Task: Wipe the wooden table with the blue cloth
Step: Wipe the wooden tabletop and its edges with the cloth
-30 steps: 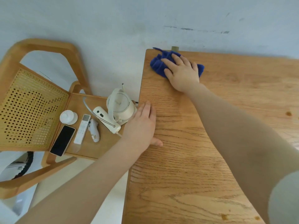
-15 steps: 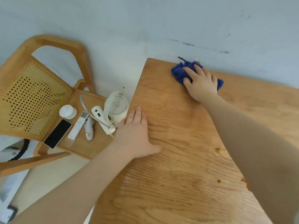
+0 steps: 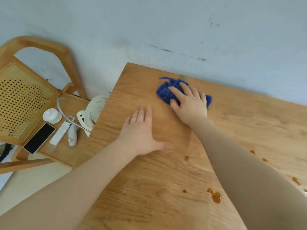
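A person's right hand (image 3: 190,103) presses flat on a bunched blue cloth (image 3: 166,92), fingers spread and nearly straight over the fabric, thumb at its near edge, rather than gripping it. The cloth lies on the wooden worktop (image 3: 166,180) near the far edge, close to the pale blue wall (image 3: 149,22), with a loose strand trailing off its left end. The left hand (image 3: 141,130) rests palm down on the bare wood just nearer the camera, fingers straight and together, thumb stretched out to the right, holding nothing; the two hands lie near each other but apart. Amber spots of liquid (image 3: 216,197) dot the worktop toward the near right, beside the right forearm.

Off the worktop's left edge stands a wooden chair (image 3: 41,45) with a perforated cane back. On its seat lie a black phone (image 3: 39,137), a white remote control (image 3: 62,132), a small round white object (image 3: 51,115), a pale curved handheld object (image 3: 73,136) and a white kettle (image 3: 95,107), partly hidden by the corner of the worktop.
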Demonstrator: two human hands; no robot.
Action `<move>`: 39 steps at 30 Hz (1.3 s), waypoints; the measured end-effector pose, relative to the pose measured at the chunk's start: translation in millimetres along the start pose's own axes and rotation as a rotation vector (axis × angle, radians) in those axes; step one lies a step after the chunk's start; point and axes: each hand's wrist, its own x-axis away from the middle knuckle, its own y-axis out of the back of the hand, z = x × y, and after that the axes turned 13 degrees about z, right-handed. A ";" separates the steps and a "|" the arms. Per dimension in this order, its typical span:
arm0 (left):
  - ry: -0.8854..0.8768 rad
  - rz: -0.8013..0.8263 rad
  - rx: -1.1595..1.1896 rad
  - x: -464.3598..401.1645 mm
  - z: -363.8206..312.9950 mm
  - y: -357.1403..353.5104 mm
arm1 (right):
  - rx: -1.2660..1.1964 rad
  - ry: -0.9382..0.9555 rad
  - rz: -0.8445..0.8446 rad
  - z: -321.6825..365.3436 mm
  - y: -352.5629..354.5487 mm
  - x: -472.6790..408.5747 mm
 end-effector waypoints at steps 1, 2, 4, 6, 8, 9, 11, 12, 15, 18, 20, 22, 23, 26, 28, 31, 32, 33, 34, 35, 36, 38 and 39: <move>0.011 0.045 -0.016 -1.6 -1.6 1.3 | -0.011 -0.038 -0.006 -10.5 5.8 -10.3; 0.018 0.084 -0.051 -3.0 -2.9 2.5 | -0.019 -0.066 0.009 -22.3 10.7 -17.4; 0.037 0.138 -0.123 -3.2 -7.9 3.7 | -0.044 -0.102 0.049 -38.0 16.6 -18.0; 0.060 0.146 -0.158 -2.9 -14.0 2.2 | -0.071 -0.092 0.043 -37.8 16.1 -0.8; 0.085 0.149 -0.160 -3.2 -18.3 1.2 | -0.072 0.001 0.040 -29.1 12.2 27.3; 0.090 0.149 -0.152 -3.8 -18.9 1.5 | -0.064 0.070 0.048 -23.5 8.7 42.7; 0.090 0.143 -0.132 -4.8 -17.9 2.2 | -0.028 0.203 0.081 -15.9 -0.5 65.8; 0.093 0.142 -0.121 -4.7 -17.2 1.5 | -0.006 0.246 0.099 -16.3 -4.1 69.5; 0.092 0.120 -0.117 -5.6 -16.8 0.9 | 0.014 0.230 0.096 -31.3 3.3 40.4; 0.078 0.112 -0.099 -2.5 -12.2 -1.7 | -0.019 0.032 0.070 -46.7 15.9 -6.4; 0.075 0.113 -0.084 -2.4 -10.0 -3.6 | -0.044 -0.075 0.067 -48.3 19.9 -22.0; 0.073 0.109 -0.079 -4.8 -8.8 -4.3 | -0.062 -0.109 0.061 -41.7 19.3 -17.8; 0.073 0.105 -0.077 -5.1 -8.8 -4.8 | -0.063 -0.099 0.060 -37.1 17.7 -7.6; 0.062 0.084 -0.075 -5.7 -8.2 -6.6 | -0.022 0.029 0.042 -21.9 0.6 41.9; 0.057 0.076 -0.073 -6.2 -7.2 -7.0 | 0.010 0.130 0.068 -13.9 -7.5 71.9; 0.047 0.067 -0.067 -7.2 -7.0 -6.1 | 0.011 0.153 0.095 -21.2 -3.5 62.6; 0.042 0.066 -0.073 -7.4 -6.8 -6.4 | 0.006 0.113 0.077 -26.6 -0.4 50.6; 0.037 0.066 -0.080 -7.6 -6.4 -7.1 | 0.004 0.052 0.045 -32.0 2.6 38.2; 0.034 0.063 -0.083 -8.2 -5.8 -8.2 | -0.004 -0.017 0.018 -37.2 5.4 27.1; 0.031 0.058 -0.082 -9.0 -5.0 -9.4 | -0.019 -0.082 0.002 -41.3 7.6 17.5; 0.026 0.053 -0.078 -9.8 -3.7 -10.5 | -0.036 -0.134 -0.002 -43.1 9.0 11.1; 0.018 0.043 -0.070 -9.4 -2.1 -11.7 | -0.057 -0.191 -0.006 -39.0 9.1 13.0; 0.015 0.035 -0.064 -9.7 -1.9 -12.3 | -0.063 -0.197 -0.011 -33.1 8.4 20.8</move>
